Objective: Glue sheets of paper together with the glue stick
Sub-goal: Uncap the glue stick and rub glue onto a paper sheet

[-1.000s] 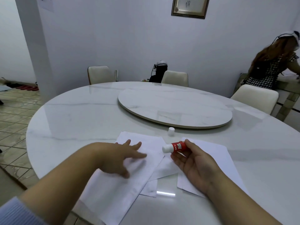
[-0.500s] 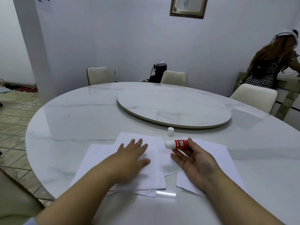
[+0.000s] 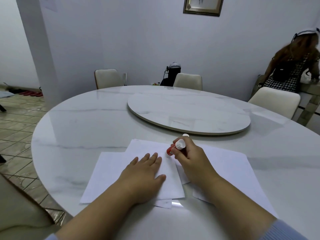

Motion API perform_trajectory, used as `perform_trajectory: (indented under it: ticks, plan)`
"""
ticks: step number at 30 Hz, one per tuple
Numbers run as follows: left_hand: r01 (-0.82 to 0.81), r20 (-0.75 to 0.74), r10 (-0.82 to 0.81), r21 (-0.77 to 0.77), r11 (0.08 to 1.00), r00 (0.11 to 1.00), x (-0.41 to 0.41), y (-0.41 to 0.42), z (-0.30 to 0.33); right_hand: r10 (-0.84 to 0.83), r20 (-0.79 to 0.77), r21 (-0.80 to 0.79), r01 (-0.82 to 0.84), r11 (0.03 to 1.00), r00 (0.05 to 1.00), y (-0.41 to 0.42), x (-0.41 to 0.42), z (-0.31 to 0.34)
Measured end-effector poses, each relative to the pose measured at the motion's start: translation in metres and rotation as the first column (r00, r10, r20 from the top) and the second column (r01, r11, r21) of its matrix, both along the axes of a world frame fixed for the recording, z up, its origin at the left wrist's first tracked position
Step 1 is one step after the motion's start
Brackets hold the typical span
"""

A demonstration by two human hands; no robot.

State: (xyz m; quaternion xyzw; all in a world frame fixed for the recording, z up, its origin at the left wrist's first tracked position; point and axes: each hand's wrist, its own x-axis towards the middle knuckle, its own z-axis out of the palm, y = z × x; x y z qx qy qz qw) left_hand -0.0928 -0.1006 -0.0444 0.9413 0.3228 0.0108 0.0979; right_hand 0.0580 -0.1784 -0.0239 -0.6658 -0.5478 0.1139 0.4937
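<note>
The left hand (image 3: 145, 172) lies flat, palm down, fingers spread, on the top sheet of paper (image 3: 110, 177), so its grip is apart and holds nothing. This sheet sits near the desk's (image 3: 83, 125) front edge, at about 7 o'clock from the turntable (image 3: 188, 113) in the middle.

The right hand (image 3: 188, 158) is at 2 o'clock from the left hand, just beside it. Its grip is clamped around the glue stick (image 3: 174, 148), a red tube with a white end. The white end points up and away from the person, and the lower end touches the paper at the top right corner of the sheet under the left hand. The fingers wrap the tube's middle, so part of the red label is hidden.

A second sheet (image 3: 143, 146) peeks out from under the top one at 12 o'clock, and a third sheet (image 3: 233, 172) lies under the right forearm at 3 o'clock, overlapping the others near the middle. A small corner of paper also shows below the top sheet at 6 o'clock.

A small white cap (image 3: 185, 135) stands on the desk just behind the right hand, between it and the turntable's rim.

Pale chairs (image 3: 107, 77) stand around the far side of the desk, and another person (image 3: 290, 70) stands at the far right by the wall.
</note>
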Motion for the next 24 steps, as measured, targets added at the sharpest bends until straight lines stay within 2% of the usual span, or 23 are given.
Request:
perform_trajectory:
  ticks: [7,12,14,16,18,19,22,24]
  plan:
    - [0.003,-0.011,-0.003,-0.007,1.000,1.000,0.001,0.000,0.001,0.064,0.124,-0.032,-0.061,0.998,0.990,-0.045,-0.012,0.010]
    - [-0.008,0.000,0.008,-0.020,1.000,1.000,0.001,0.000,0.001,0.103,0.072,-0.048,-0.100,0.994,0.992,-0.074,-0.022,0.009]
    - [-0.006,0.001,0.006,-0.024,1.000,1.000,0.000,-0.001,0.002,0.111,-0.038,-0.020,-0.112,0.994,0.993,-0.076,-0.021,0.011]
    - [-0.003,0.008,0.003,-0.047,0.999,1.000,-0.001,-0.001,0.005,0.128,-0.317,0.159,-0.080,0.984,0.940,-0.077,-0.014,0.018]
    - [0.000,0.022,0.001,-0.079,0.997,1.000,-0.003,-0.002,0.009,0.171,-0.601,0.340,0.056,0.939,0.781,-0.076,0.004,0.029]
    - [0.006,0.024,-0.004,-0.085,0.996,1.000,-0.005,-0.002,0.011,0.191,-0.689,0.385,0.130,0.914,0.699,-0.076,0.015,0.036]
    - [0.023,0.022,-0.022,-0.078,0.997,1.000,-0.006,-0.008,0.014,0.207,-0.844,0.394,0.310,0.865,0.494,-0.065,0.047,0.052]
    - [0.042,0.014,-0.041,-0.073,0.996,0.999,-0.005,-0.016,0.014,0.127,-0.868,0.315,0.335,0.888,0.481,-0.050,0.062,0.055]
